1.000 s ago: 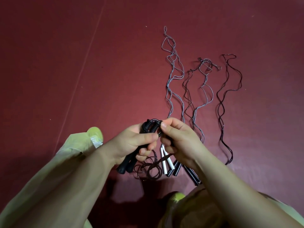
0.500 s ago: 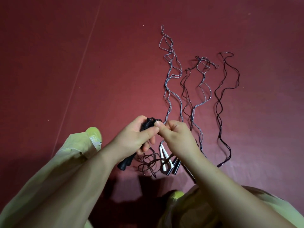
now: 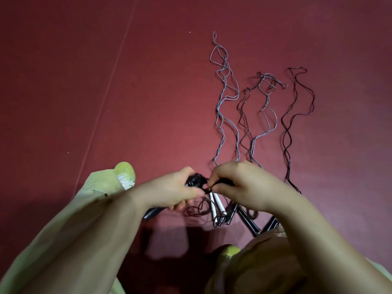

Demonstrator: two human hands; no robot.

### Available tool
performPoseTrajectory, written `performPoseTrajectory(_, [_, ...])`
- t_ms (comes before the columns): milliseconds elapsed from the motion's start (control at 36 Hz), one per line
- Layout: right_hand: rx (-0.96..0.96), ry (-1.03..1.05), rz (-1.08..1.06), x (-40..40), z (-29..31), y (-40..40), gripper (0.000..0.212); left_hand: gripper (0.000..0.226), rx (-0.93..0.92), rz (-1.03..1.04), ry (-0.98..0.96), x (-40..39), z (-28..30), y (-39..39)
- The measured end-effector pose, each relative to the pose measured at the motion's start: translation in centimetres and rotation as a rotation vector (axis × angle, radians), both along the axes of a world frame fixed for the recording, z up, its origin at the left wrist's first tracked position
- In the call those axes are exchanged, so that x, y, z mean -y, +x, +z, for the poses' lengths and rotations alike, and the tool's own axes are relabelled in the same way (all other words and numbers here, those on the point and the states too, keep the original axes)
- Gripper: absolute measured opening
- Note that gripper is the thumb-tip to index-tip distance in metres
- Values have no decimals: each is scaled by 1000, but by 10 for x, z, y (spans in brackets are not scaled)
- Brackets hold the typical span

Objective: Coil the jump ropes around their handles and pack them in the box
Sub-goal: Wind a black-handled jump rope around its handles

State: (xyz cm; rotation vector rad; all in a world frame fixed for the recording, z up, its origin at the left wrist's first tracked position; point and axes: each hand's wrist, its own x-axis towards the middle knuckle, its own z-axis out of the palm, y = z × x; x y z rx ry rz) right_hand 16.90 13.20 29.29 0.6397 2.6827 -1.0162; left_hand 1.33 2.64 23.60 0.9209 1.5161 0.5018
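My left hand (image 3: 169, 192) grips a pair of black jump-rope handles (image 3: 153, 212), whose far ends carry dark wound cord (image 3: 196, 180). My right hand (image 3: 244, 185) pinches the thin dark cord right beside that winding. Loose loops of the same cord (image 3: 194, 210) hang below the hands. On the floor under my hands lie white handles (image 3: 216, 205) and black handles (image 3: 250, 222). Several uncoiled ropes stretch away over the floor: a grey rope (image 3: 222, 98), a mixed dark and grey rope (image 3: 261, 107) and a dark rope (image 3: 290, 128). No box is in view.
The floor is dark red with a seam line (image 3: 110, 85) running diagonally at left. My knees in pale green trousers and yellow-green shoes (image 3: 125, 170) frame the lower part of the view; a second shoe (image 3: 231, 251) shows at bottom centre.
My right hand has dropped lower and pulled the cord across the handle tops; more of the loose cord has been taken up. My left hand keeps hold of the handles.
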Motion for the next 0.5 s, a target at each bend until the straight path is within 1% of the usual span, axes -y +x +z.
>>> performPoseTrajectory(56, [-50, -115, -48, 1, 2, -1, 9, 18, 56, -50, -16, 1, 2, 6])
performPoseTrajectory(111, [-111, -211, -99, 3, -1, -4, 17, 17, 99, -85, -26, 2, 5, 12])
performPoseTrajectory(167, [-169, -316, -174, 4, -8, -7, 27, 16, 97, -134, -27, 2, 8, 18])
performPoseTrajectory(222, [-207, -402, -234, 5, -15, -9, 28, 18, 73, -168, -30, 2, 10, 24])
performPoseTrajectory(278, [-239, -450, -303, 4, -20, -11, 27, 22, 89, -150, -19, 2, 12, 27])
performPoseTrajectory(361, [-270, -546, -417, 0, -30, -10, 26, 18, 203, -55, 36, 0, 13, 28])
performPoseTrajectory(500, [-245, -623, -528, -3, -42, -7, 31, 15, 307, 18, 118, 1, 12, 26])
